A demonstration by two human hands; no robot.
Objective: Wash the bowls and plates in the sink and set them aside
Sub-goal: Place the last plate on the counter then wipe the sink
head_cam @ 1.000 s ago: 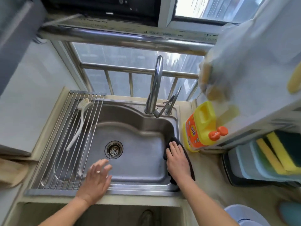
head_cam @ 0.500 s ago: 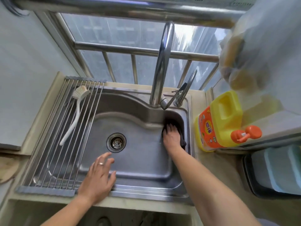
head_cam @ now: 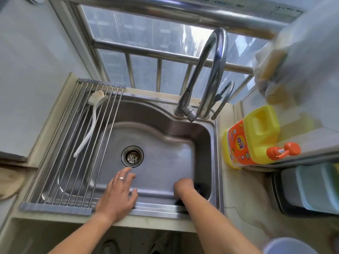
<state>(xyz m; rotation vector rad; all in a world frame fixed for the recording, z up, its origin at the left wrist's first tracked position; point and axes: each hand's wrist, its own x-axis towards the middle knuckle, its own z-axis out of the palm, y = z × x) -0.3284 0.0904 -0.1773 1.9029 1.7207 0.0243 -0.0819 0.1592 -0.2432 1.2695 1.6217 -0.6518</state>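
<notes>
Two hands reach into a stainless sink [head_cam: 212,143] from the near edge. Left hand [head_cam: 117,195] hovers flat over the near rim, fingers straight and spread, ring on one finger, fingertips pointing far toward the drain [head_cam: 132,156], holding nothing. Right hand [head_cam: 183,187] is low in the near right corner of the basin, bent down at the wrist, pressed onto a dark cloth [head_cam: 199,187]; fingers hidden, so whether it grips the cloth I cannot tell. Both forearms come in from the near edge, angled toward each other.

No bowls or plates visible in the basin; basin floor around the drain is bare, open room between the hands and the far wall. Roll-up drying rack [head_cam: 64,153] covers the left part of the sink, white dish brush [head_cam: 91,121] lying on it, bristles at the far end. Faucet [head_cam: 207,79] arches over the far right corner. Yellow detergent bottle [head_cam: 255,136] with orange pump stands on the desk [head_cam: 244,198] just right of the sink. Grey bin [head_cam: 308,189] further right, near the frame edge.
</notes>
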